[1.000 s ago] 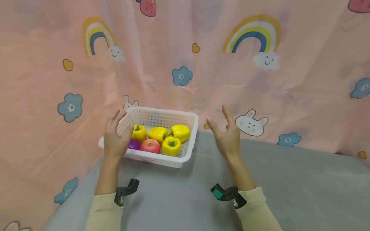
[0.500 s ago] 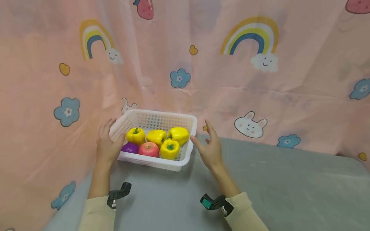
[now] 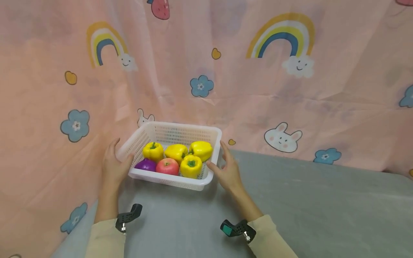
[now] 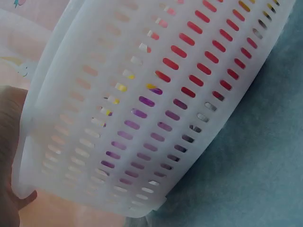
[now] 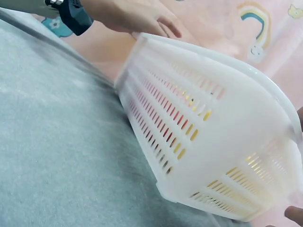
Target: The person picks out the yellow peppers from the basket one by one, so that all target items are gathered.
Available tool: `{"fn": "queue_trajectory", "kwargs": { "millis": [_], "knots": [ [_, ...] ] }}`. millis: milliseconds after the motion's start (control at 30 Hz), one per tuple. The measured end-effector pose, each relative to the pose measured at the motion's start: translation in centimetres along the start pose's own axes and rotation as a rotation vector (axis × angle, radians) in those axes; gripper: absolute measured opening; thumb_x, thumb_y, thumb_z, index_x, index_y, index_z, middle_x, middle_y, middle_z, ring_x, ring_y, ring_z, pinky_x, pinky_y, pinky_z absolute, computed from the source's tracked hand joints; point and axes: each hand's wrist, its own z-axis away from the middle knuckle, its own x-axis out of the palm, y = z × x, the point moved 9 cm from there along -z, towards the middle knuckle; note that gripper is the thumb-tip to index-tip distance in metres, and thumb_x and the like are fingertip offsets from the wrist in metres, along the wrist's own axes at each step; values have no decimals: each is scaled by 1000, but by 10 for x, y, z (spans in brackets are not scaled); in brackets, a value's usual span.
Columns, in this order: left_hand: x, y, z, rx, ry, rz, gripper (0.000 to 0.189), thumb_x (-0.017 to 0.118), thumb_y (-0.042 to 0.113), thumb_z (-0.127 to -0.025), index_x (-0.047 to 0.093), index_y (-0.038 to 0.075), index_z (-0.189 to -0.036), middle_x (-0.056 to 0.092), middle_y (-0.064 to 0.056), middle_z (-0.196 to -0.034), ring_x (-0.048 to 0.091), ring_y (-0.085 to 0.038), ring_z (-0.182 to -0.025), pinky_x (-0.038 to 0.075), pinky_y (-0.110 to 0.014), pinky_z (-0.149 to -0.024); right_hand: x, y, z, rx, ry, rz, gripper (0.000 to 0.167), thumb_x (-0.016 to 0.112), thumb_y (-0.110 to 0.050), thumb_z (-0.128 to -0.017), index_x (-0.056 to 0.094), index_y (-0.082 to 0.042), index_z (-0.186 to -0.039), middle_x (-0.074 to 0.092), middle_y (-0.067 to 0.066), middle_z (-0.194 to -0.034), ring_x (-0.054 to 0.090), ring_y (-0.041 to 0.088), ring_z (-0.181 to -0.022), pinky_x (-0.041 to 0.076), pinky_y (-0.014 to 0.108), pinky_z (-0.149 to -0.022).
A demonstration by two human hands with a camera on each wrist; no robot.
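Note:
A white perforated plastic basket point(image 3: 166, 181) stands on the grey table. It holds several yellow bell peppers point(image 3: 191, 166), a red apple point(image 3: 167, 167) and a purple onion-like vegetable point(image 3: 146, 165). My left hand point(image 3: 113, 168) is at the basket's left end, thumb close to the rim and fingers extended outside it. At the right end is my right hand point(image 3: 229, 172), its thumb by the rim and its fingers reaching along the outer wall. In the right wrist view only fingertips point(image 5: 294, 215) of that hand show at the edge. Firm contact is hard to tell for either hand.
Behind the basket hangs a pink curtain point(image 3: 180, 53) printed with rainbows, flowers and rabbits. The grey tabletop point(image 3: 306, 208) stretches to the right and front. Black camera mounts point(image 3: 129, 216) sit on both wrists.
My right hand has come left to the basket's right end. My left hand has shifted left and down, from over the left rim to outside it. The basket looks unmoved.

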Motion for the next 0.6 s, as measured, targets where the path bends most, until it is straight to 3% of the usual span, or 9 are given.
{"fn": "queue_trajectory", "kwargs": {
  "millis": [133,333,467,600],
  "knots": [
    [2,-10,-2,-65,-22,56,77,68,18,-94,28,18,-160,34,-13,-164,36,-40,-148,31,-60,-121,7,7,0,47,-50,-69,83,70,-20,-91,26,-17,-161,26,14,-167,46,50,-139,52,58,-100],
    [0,-23,-1,-176,-53,91,79,65,23,-96,22,25,-162,32,-19,-164,33,-44,-149,26,-64,-121,20,7,4,92,-124,-138,72,64,-19,-96,30,-17,-160,37,20,-161,56,47,-131,59,51,-93],
    [3,-26,-1,-216,-110,90,76,63,26,-97,23,25,-162,32,-22,-163,31,-45,-150,25,-64,-122,24,7,6,128,-131,-158,69,61,-19,-98,29,-21,-160,36,19,-162,56,43,-132,60,46,-92],
    [11,-32,1,-292,-163,86,72,61,37,-98,29,22,-161,28,-17,-167,27,-43,-152,26,-66,-120,21,8,6,145,-109,-112,69,59,-21,-97,29,-22,-160,35,14,-164,53,40,-137,58,47,-96]
  ]
}}
